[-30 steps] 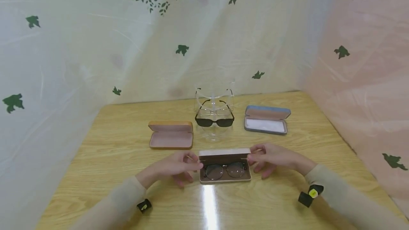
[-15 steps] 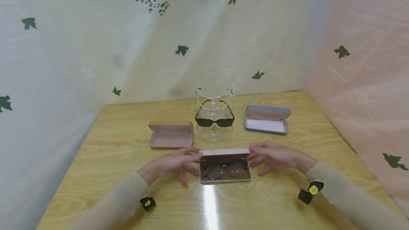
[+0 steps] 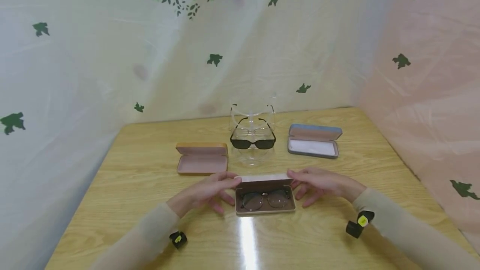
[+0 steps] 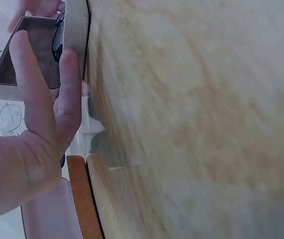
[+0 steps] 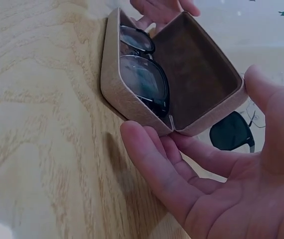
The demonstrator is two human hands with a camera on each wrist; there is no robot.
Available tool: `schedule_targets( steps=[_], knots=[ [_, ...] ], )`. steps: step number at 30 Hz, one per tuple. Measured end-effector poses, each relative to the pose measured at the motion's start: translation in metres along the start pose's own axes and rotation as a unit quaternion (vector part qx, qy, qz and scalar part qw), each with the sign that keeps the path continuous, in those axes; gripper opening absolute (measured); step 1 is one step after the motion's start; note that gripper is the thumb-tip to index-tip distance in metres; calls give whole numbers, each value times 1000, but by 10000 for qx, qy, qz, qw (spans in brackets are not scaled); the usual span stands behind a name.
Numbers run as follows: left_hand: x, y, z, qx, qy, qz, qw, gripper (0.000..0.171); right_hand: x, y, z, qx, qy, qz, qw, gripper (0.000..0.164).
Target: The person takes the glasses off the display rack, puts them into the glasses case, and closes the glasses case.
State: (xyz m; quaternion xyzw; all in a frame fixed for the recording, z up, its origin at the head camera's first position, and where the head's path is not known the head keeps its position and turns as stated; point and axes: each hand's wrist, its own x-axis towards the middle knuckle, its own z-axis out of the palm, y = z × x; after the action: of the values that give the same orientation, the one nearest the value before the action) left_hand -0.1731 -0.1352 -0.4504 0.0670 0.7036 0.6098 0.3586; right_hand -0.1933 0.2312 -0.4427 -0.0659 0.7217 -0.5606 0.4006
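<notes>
A pale cloth backdrop (image 3: 168, 66) printed with leaves and green birds hung behind a wood-grain table (image 3: 127, 178). Towards the back of the table rose a clear display stand (image 3: 252, 162), carrying black sunglasses (image 3: 253, 144). At the front, the left hand (image 3: 204, 191) and right hand (image 3: 320, 183) each kept a narrow grip on the raised lid of the pale case (image 3: 265, 211): the left at its left end, the right with its thumb on the rim at the opposite end. The case lay on the table before the stand. Behind it, an orange case (image 3: 202, 164) stood open to the left, a blue case (image 3: 315, 131) to the right, a white insert (image 3: 312, 147) inside. Dark-framed glasses (image 3: 265, 195) rested in the pale case's base.
</notes>
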Motion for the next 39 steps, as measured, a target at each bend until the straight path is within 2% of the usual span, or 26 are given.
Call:
schedule_targets(
  steps=[6, 14, 21, 30, 39],
  knots=[
    [4, 2, -6, -78, 259, 28, 9996, 70, 9, -5, -1, -16, 33, -47, 10000, 70],
    [10, 6, -16, -155, 393, 125, 9990, 62, 18, -15, -3, -94, 51, -75, 9999, 67],
    [12, 9, -19, -318, 431, 86, 9985, 65, 24, -17, -5, -95, 15, -113, 9999, 69],
    [8, 4, -19, -99, 329, 149, 9993, 59, 23, -6, -3, -244, -11, -365, 9990, 67],
    [6, -1, -15, -84, 258, 229, 9994, 65, 19, 2, -1, -28, -184, -473, 9987, 63]
  ],
)
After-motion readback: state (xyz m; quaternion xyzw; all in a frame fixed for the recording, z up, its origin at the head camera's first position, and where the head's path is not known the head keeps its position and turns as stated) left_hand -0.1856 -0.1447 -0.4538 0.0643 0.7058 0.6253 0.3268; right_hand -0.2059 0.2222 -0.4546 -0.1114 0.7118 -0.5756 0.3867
